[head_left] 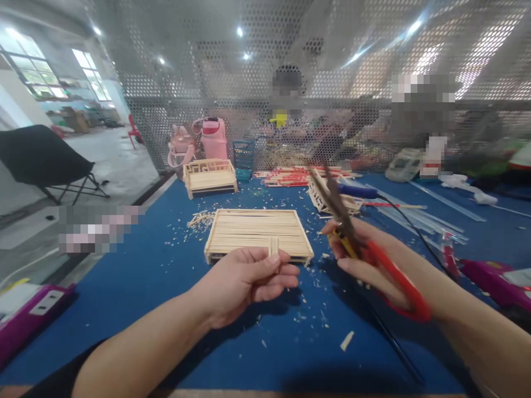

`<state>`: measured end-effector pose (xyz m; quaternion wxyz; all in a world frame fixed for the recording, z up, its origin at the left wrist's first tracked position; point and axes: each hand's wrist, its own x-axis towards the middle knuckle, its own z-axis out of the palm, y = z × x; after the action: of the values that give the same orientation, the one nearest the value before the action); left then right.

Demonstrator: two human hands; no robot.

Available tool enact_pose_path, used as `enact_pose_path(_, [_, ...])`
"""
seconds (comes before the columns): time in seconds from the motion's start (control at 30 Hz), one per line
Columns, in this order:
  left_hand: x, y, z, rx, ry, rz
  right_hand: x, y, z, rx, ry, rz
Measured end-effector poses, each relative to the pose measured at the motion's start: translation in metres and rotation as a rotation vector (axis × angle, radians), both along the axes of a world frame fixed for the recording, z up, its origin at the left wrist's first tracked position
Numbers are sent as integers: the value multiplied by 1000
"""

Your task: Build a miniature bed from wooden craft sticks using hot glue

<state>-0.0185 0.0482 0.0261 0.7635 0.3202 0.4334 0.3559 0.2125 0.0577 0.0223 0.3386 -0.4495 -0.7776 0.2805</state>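
Some sticks [274,246], pinched in the left hand [255,271], point toward the slatted frame [255,225] just beyond; right of them, the right hand [373,262] grips scissors [345,218].

Blue tabletop [136,315] was strewn with wood chips. Slatted platform [253,224] stood on it. Behind and left of the platform: small wooden bench [211,179], pink bottle [215,145]. Directly behind it, red and pale sticks [286,177] lay heaped. Offcuts [199,219] lay just left of it; clear rods [409,215] were well right, purple-cased object [35,315] well left.
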Motion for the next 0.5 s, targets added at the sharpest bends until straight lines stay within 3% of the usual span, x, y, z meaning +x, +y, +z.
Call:
enact_pose_path(0.17, [2,-2,-1,48,127,-7,-3,-8,8,-19,-288,40])
enact_pose_path(0.5, [4,0,-5,155,189,-47,-15,-11,1,54,-399,-1])
